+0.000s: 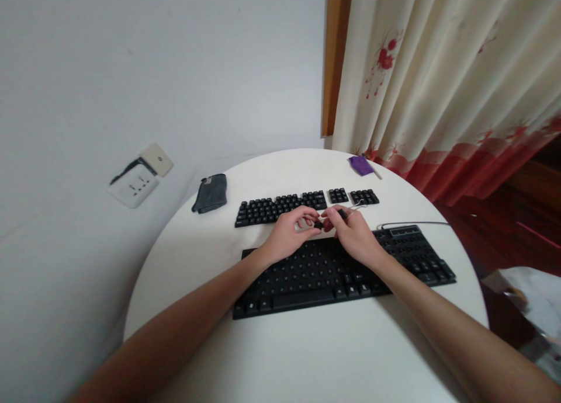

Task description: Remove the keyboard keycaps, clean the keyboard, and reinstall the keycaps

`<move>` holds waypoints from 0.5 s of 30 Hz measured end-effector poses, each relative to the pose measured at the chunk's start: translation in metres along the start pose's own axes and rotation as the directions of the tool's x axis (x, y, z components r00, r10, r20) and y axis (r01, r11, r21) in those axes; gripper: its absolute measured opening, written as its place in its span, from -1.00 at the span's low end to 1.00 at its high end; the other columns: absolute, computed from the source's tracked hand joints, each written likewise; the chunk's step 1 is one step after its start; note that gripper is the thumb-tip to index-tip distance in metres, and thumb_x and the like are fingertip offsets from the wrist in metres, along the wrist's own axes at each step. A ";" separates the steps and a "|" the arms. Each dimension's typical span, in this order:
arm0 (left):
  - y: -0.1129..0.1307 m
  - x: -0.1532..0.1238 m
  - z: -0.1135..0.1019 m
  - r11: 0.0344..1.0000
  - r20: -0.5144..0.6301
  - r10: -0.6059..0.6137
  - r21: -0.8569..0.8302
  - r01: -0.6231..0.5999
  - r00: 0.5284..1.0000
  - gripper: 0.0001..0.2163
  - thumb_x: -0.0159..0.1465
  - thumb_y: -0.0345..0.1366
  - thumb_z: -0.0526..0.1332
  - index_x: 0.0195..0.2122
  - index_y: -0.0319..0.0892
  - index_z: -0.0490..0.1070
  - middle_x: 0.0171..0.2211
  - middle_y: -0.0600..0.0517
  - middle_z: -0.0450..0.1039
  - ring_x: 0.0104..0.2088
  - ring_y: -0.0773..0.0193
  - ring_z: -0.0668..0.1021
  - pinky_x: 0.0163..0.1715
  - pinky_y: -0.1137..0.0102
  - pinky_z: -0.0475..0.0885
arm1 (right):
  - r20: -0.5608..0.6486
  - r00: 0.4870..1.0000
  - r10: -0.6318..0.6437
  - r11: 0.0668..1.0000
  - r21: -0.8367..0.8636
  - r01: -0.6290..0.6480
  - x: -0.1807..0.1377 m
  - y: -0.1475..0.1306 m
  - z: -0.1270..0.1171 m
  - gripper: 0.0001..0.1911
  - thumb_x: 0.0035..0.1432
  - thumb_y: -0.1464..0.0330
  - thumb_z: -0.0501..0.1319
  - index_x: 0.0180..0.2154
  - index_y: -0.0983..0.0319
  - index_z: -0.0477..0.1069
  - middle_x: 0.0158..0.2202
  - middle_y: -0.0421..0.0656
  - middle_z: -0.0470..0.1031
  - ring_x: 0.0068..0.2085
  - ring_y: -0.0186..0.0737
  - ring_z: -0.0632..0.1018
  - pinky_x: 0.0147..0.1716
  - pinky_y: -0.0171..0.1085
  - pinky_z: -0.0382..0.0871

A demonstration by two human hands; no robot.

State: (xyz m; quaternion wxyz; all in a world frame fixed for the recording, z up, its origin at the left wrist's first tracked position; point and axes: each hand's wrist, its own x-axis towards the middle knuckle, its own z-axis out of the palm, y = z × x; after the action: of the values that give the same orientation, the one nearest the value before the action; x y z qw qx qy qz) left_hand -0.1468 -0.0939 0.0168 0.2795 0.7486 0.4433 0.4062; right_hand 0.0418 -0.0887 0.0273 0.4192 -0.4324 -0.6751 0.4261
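Above the black keyboard [302, 274], my two hands meet with fingertips close together. My left hand [287, 232] pinches a small black keycap [318, 224] between thumb and fingers. In my right hand [354, 235] is a keycap puller [342, 214], its black handle in the fingers and its thin wire ends pointing away to the upper right. Whether the right fingertips also touch the keycap is unclear. Much of the keyboard's middle shows bare key stems, while the space bar and number pad have caps. Behind the hands, loose black keycaps [258, 211] lie in keyboard order.
The round white table [184, 286] stands against a wall. A dark pouch [211, 193] lies at its left edge, and a purple cloth [360, 165] at the back. The keyboard's cable [412, 222] runs off right. Beyond are a curtain [403, 70] and a whitish bag [532, 295].
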 end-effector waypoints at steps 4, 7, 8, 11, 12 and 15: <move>-0.003 -0.001 0.001 0.995 -0.032 0.050 0.084 -0.047 0.998 -0.77 0.16 -0.39 0.39 -0.17 -0.12 0.46 -0.22 0.06 0.55 -0.21 0.26 0.56 -0.16 0.33 0.44 | 0.012 0.999 0.034 0.999 0.038 -0.035 0.000 0.002 0.002 -0.54 0.34 0.04 0.07 -0.31 0.26 0.52 -0.36 -0.07 0.62 -0.32 -0.16 0.61 -0.33 -0.27 0.42; -0.003 -0.002 0.001 0.985 -0.032 0.103 0.144 -0.097 0.994 -0.76 0.18 -0.41 0.38 -0.15 -0.11 0.46 -0.21 0.06 0.53 -0.21 0.27 0.54 -0.20 0.36 0.44 | 0.019 1.000 0.024 0.999 0.048 -0.024 -0.001 0.001 0.003 -0.56 0.34 0.07 0.08 -0.31 0.26 0.53 -0.35 -0.07 0.62 -0.31 -0.15 0.62 -0.32 -0.27 0.43; -0.002 -0.002 0.001 0.982 -0.026 0.119 0.153 -0.114 0.992 -0.77 0.19 -0.42 0.37 -0.14 -0.11 0.45 -0.19 0.05 0.53 -0.20 0.27 0.53 -0.20 0.36 0.43 | 0.021 1.000 0.019 0.998 0.055 -0.020 -0.001 0.001 0.003 -0.57 0.34 0.08 0.08 -0.30 0.26 0.53 -0.36 -0.08 0.62 -0.31 -0.15 0.62 -0.32 -0.27 0.43; -0.001 -0.003 0.001 0.978 -0.008 0.144 0.155 -0.141 0.990 -0.78 0.21 -0.44 0.34 -0.14 -0.11 0.44 -0.17 0.04 0.51 -0.17 0.26 0.52 -0.19 0.35 0.43 | 0.019 1.000 -0.003 0.999 0.054 0.002 -0.001 0.000 0.003 -0.60 0.34 0.12 0.09 -0.31 0.26 0.53 -0.37 -0.10 0.61 -0.31 -0.17 0.61 -0.31 -0.28 0.43; -0.001 -0.003 0.001 0.978 -0.007 0.145 0.154 -0.143 0.989 -0.78 0.21 -0.44 0.34 -0.13 -0.11 0.44 -0.18 0.04 0.51 -0.18 0.26 0.52 -0.19 0.35 0.43 | 0.017 1.000 -0.012 0.999 0.049 0.011 0.000 0.000 0.003 -0.61 0.34 0.13 0.09 -0.31 0.26 0.54 -0.37 -0.11 0.61 -0.32 -0.18 0.61 -0.31 -0.28 0.43; -0.001 -0.003 0.002 0.977 -0.012 0.145 0.160 -0.141 0.989 -0.76 0.20 -0.44 0.35 -0.13 -0.11 0.44 -0.20 0.04 0.49 -0.20 0.25 0.50 -0.21 0.35 0.43 | 0.013 1.000 -0.029 0.998 0.048 0.028 -0.001 0.000 0.003 -0.64 0.34 0.16 0.10 -0.29 0.25 0.55 -0.36 -0.12 0.61 -0.31 -0.18 0.61 -0.30 -0.28 0.42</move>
State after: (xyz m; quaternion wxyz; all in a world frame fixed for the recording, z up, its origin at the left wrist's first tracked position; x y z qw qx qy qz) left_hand -0.1468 -0.0960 0.0139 0.1837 0.7935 0.4228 0.3974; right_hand 0.0393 -0.0899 0.0263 0.4309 -0.4097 -0.6737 0.4389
